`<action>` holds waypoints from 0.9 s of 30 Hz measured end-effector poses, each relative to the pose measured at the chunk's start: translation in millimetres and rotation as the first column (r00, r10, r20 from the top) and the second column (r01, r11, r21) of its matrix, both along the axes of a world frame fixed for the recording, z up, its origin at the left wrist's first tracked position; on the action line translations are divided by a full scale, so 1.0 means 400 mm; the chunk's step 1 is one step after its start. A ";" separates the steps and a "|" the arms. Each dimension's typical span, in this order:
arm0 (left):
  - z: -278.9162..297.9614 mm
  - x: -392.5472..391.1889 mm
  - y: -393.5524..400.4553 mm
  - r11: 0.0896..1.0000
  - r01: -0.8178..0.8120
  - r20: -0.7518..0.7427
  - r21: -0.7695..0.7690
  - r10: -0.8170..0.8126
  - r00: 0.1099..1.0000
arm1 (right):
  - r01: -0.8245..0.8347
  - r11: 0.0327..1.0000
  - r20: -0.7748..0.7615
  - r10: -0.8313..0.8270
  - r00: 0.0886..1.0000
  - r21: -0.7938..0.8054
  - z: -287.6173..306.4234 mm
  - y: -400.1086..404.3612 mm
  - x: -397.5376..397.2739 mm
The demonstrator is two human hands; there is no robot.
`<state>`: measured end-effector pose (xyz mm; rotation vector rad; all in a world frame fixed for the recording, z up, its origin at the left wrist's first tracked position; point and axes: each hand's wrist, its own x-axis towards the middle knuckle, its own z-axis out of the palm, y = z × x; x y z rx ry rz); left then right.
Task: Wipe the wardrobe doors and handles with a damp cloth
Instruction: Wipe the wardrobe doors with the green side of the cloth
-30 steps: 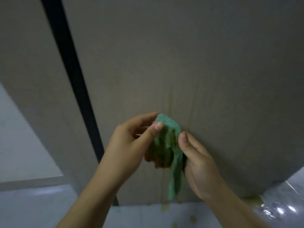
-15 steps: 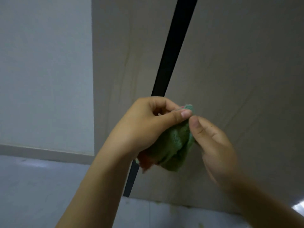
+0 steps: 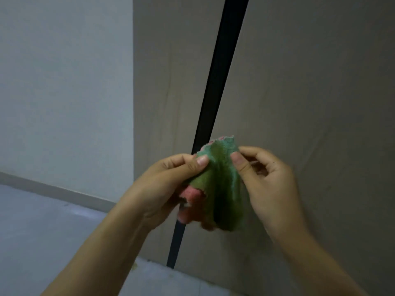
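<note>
Since the earlier frame the hands have drawn apart, spreading the cloth (image 3: 222, 184) wider. Behind it stand grey wardrobe doors (image 3: 310, 92) split by a dark vertical gap (image 3: 215, 99); pale wall (image 3: 64, 82) and floor (image 3: 38, 227) lie left. Left hand (image 3: 168, 189) pinches the cloth's left edge between thumb and forefinger — right hand (image 3: 271, 184) pinches the right edge likewise. Cloth hangs between them, long axis vertical, in front of the gap.
</note>
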<state>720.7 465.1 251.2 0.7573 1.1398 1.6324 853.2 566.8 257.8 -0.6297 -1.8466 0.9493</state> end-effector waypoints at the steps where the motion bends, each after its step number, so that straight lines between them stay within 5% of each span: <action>1: 0.011 0.010 -0.006 0.998 -0.055 -0.006 -0.015 0.055 0.998 | -0.045 0.999 -0.018 0.045 0.999 -0.009 -0.002 -0.003 -0.004; 7: 0.071 0.076 -0.021 0.930 -0.366 -0.021 -0.020 0.366 0.930 | -0.407 0.913 -0.124 0.399 0.908 -0.042 0.000 -0.037 0.002; 11: 0.103 0.119 -0.025 0.894 -0.444 -0.006 0.064 0.445 0.895 | -0.496 0.868 -0.079 0.493 0.866 -0.013 0.019 -0.011 0.024; 16: 0.096 0.163 -0.026 0.864 -0.481 0.045 0.146 0.480 0.876 | -0.451 0.890 -0.009 0.452 0.892 0.066 0.052 0.015 0.046; 27: 0.028 0.200 0.014 0.714 -0.579 -0.171 0.394 0.676 0.717 | -0.366 0.928 -0.141 0.354 0.925 -0.069 0.118 -0.026 0.051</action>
